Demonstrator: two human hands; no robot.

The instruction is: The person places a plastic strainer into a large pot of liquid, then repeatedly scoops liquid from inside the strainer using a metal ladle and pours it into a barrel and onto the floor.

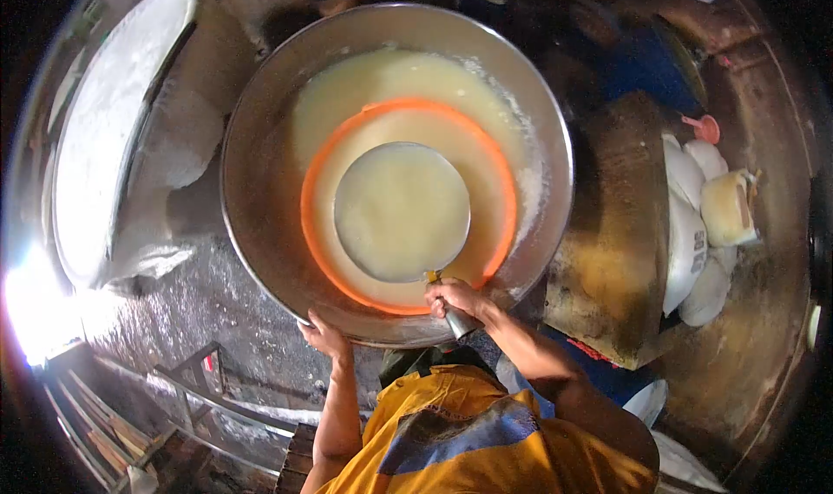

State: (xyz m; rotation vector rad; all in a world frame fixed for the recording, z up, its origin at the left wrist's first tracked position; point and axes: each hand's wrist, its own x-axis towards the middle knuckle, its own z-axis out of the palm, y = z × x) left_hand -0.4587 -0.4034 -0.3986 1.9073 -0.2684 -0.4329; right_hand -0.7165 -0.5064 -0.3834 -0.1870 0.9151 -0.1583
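A wide metal vat (260, 173) stands right in front of me, with pale yellowish liquid (382, 73) in it. Inside lies a ring with an orange rim (309, 203), its lower parts hidden by the liquid. Within that ring is a large round metal ladle (402, 207), full of the same liquid. My right hand (455, 299) is wrapped around the ladle's metal handle (462, 322), close to the near side of the vat. Farther left, my left hand (328, 338) grips the vat's near rim, its fingertips at the edge.
To the left stands another large container with a white top (121, 129). A wooden block-like stand (607, 233) is at the right, with white sacks (685, 242) and a pink scoop (705, 128) beyond it. Metal rails (226, 398) run along the wet floor (191, 320) at lower left.
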